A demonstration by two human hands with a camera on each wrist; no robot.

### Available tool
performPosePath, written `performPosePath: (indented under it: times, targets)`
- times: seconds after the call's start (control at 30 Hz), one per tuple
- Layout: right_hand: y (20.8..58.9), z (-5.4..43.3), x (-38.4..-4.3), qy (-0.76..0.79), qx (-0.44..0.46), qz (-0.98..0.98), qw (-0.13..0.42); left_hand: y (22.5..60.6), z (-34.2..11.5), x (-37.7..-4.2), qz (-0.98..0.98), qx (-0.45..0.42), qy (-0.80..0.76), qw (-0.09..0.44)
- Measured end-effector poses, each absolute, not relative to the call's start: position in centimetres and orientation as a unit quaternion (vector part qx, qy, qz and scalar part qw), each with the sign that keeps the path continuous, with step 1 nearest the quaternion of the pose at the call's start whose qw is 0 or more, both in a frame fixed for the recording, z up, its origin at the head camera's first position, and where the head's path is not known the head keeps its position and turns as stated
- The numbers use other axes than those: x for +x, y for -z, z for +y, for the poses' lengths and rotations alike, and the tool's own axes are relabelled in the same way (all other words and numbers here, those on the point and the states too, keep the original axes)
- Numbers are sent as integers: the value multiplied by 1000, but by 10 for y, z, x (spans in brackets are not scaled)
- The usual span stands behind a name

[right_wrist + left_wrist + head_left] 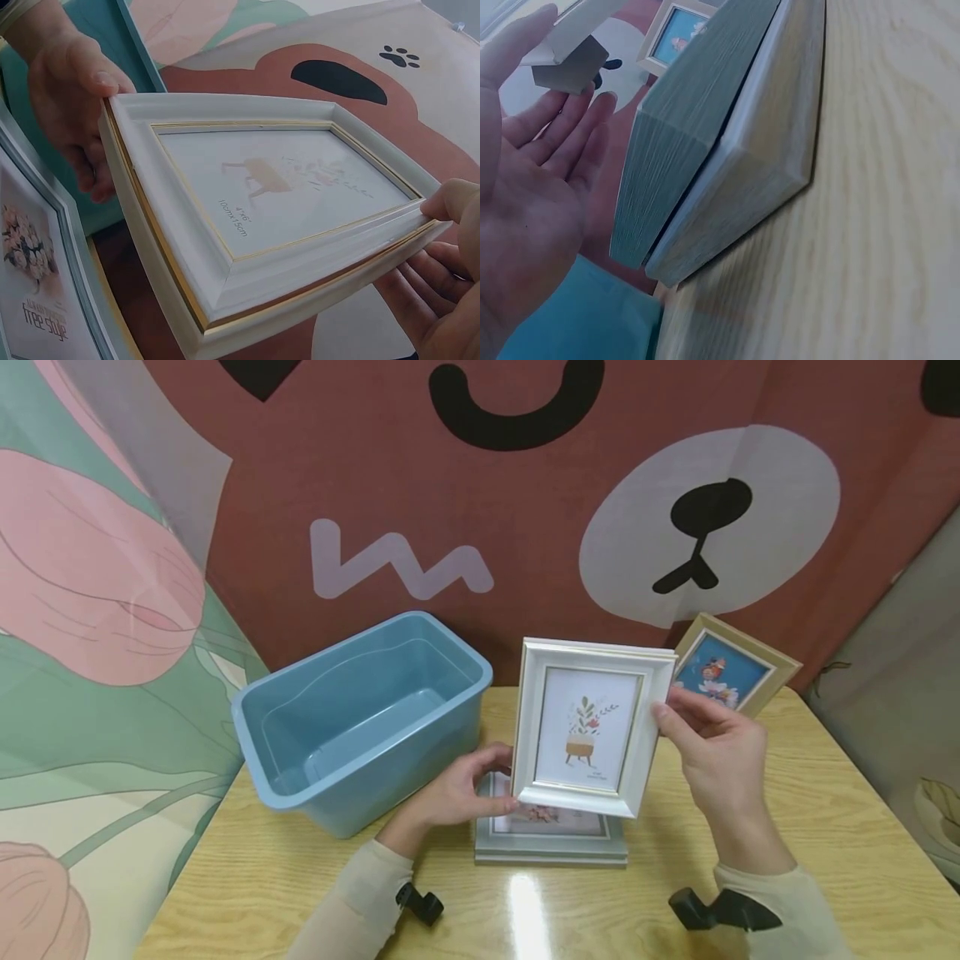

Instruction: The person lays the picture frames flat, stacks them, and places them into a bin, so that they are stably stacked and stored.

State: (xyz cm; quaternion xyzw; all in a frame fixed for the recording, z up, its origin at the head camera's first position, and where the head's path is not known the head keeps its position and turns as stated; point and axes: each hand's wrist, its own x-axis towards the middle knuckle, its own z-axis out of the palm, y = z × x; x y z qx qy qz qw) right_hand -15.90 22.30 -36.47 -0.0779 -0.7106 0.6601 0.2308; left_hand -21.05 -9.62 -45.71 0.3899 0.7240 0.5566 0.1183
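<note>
My right hand (723, 760) grips a white picture frame (528, 727) by its right edge, thumb in front and fingers behind. The frame is raised and tilted, with gold inner trim and a potted-plant print. At its lower left corner is my left hand (457, 789), the thumb tip right at the corner. In the left wrist view the fingers of this hand (532, 210) are loosely extended. Below the white frame lies a grey-green picture frame (555, 845) with a flower print, partly covered. It rests on a pale wood-toned frame (742, 180).
A blue plastic bin (390, 777) stands on the wooden table (247, 893) at the left. Behind my right hand a tan picture frame (772, 677) with a blue picture leans at the back. A printed cloth (525, 485) hangs behind the table.
</note>
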Motion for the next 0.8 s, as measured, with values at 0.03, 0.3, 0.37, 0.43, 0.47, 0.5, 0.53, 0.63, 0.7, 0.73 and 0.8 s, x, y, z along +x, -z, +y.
performPosePath:
  times: [0.03, 0.3, 0.37, 0.43, 0.47, 0.5, 0.53, 0.63, 0.7, 0.73, 0.8]
  targets:
    - [365, 223, -159, -661, -78, -709, 232, 457, -96, -210, 725, 390, -555, 118]
    - [365, 223, -162, -679, -62, -689, 246, 458, -95, -208, 731, 382, -553, 114]
    - [366, 223, -163, -686, -59, -682, 248, 459, -94, -208, 731, 381, -555, 112]
    - [366, 223, -163, -691, -59, -676, 249, 460, -94, -207, 724, 381, -564, 115]
    - [366, 223, -164, -692, -59, -675, 249, 460, -94, -207, 719, 379, -571, 119]
    - [366, 223, -164, -693, -60, -674, 249, 460, -94, -207, 714, 376, -578, 124]
    - [366, 223, -164, -692, -61, -675, 249, 460, -94, -206, 709, 374, -584, 130]
    - [367, 223, -164, -688, -63, -679, 247, 459, -94, -205, 697, 366, -599, 145]
    - [367, 223, -164, -686, -63, -682, 247, 459, -94, -204, 698, 363, -600, 147]
    - [367, 223, -164, -686, -63, -682, 246, 459, -94, -204, 699, 364, -599, 144]
    - [368, 223, -164, -688, -62, -680, 246, 459, -93, -203, 702, 367, -596, 135]
